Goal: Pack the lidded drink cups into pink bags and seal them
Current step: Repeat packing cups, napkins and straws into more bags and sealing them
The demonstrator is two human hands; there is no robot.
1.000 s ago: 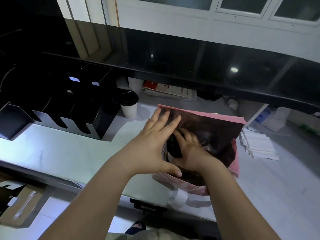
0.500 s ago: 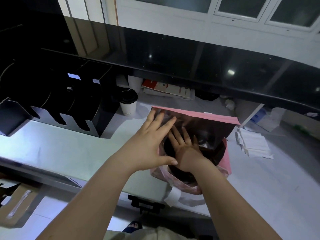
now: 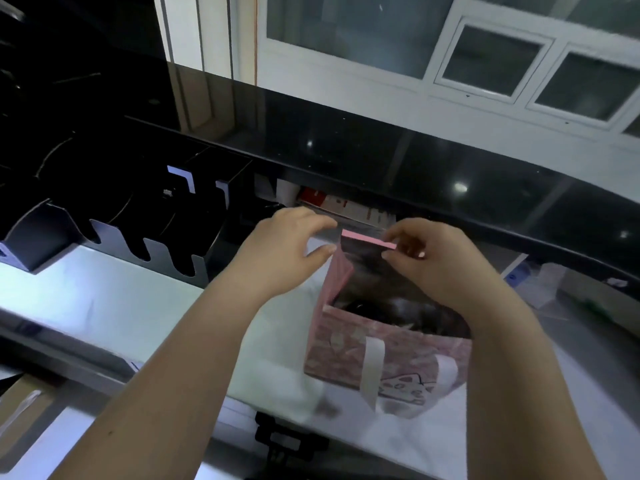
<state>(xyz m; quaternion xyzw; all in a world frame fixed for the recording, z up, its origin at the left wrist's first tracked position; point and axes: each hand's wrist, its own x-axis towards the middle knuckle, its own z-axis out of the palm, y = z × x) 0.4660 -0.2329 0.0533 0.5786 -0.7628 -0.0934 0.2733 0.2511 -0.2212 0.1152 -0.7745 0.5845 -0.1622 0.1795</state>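
I see the pink bag [image 3: 381,355] standing upright on the counter [image 3: 104,299], directly below and between my hands. Its long axis is vertical and its mouth points up. My left hand [image 3: 287,251] pinches the rim's left corner. My right hand [image 3: 440,261] pinches the pink top strip [image 3: 367,239] at its right end. The bag's inside is dark and blurred, so I cannot make out any cup. My right forearm hides the bag's right side.

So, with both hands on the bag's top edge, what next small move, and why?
Probably fold the flap forward over the mouth: left hand and right hand pinch its top corners, and the bag stands open.
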